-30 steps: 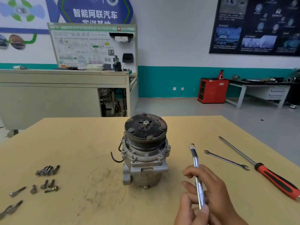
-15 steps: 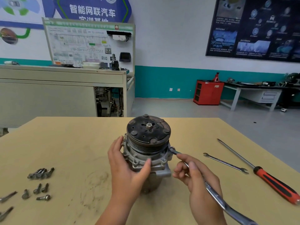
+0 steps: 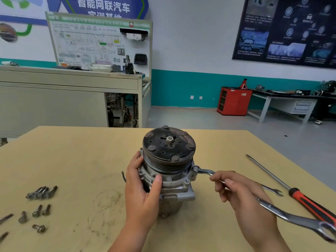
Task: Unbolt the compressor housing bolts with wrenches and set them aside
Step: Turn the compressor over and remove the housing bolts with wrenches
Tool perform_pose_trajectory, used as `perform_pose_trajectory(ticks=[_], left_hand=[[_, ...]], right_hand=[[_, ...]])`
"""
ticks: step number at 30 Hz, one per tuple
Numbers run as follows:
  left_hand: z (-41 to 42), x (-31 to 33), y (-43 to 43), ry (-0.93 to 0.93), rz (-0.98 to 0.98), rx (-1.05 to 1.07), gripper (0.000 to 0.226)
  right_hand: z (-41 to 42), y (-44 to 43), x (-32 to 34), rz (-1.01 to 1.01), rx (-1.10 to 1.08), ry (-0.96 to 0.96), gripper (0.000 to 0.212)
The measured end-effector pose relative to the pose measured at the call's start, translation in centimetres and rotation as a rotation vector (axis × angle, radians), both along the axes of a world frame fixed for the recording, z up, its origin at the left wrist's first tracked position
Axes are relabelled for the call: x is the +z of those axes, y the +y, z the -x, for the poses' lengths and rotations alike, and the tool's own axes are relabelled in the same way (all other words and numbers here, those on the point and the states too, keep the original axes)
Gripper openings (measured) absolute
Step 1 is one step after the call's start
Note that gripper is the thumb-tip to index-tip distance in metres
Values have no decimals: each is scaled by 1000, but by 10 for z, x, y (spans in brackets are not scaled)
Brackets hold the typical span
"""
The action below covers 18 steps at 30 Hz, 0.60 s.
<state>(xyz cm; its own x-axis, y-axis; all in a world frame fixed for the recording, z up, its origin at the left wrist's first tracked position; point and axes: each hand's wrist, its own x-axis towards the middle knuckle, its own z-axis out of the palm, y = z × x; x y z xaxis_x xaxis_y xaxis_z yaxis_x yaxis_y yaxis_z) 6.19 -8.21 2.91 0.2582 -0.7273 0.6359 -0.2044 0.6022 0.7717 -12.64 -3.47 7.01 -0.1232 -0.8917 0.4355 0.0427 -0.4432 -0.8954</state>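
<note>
Steel wrench (image 3: 291,218): ring end seated on a flange bolt (image 3: 195,167), right hand (image 3: 241,195) gripping its shank for leverage; left hand (image 3: 143,190) clasps compressor (image 3: 169,151), steadying it.

Red-and-black screwdriver handle (image 3: 312,206), tan table (image 3: 72,151)

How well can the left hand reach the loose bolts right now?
Probably yes, once it lets go. The left hand grips the compressor; the bolts lie on the table to its left, and the stretch between looks bare.
</note>
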Motion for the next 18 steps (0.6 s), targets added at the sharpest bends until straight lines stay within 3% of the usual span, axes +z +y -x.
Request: perform_pose_trajectory(ticks=[4, 8, 13, 16, 18], left_hand=[[0, 0, 1, 12, -2, -5, 47], [0, -1, 1, 18, -14, -8, 50], [2, 0, 2, 49, -24, -2, 49], [3, 0, 1, 60, -23, 3, 50], [4, -2, 1, 64, -28, 5, 51]], right_hand=[[13, -13, 11, -108, 136, -131, 31], [37, -51, 32, -230, 379, -98, 20], [29, -105, 43, -440, 684, -140, 29], [12, -119, 30, -517, 731, -344, 39], [10, -113, 22, -460, 680, -524, 39]])
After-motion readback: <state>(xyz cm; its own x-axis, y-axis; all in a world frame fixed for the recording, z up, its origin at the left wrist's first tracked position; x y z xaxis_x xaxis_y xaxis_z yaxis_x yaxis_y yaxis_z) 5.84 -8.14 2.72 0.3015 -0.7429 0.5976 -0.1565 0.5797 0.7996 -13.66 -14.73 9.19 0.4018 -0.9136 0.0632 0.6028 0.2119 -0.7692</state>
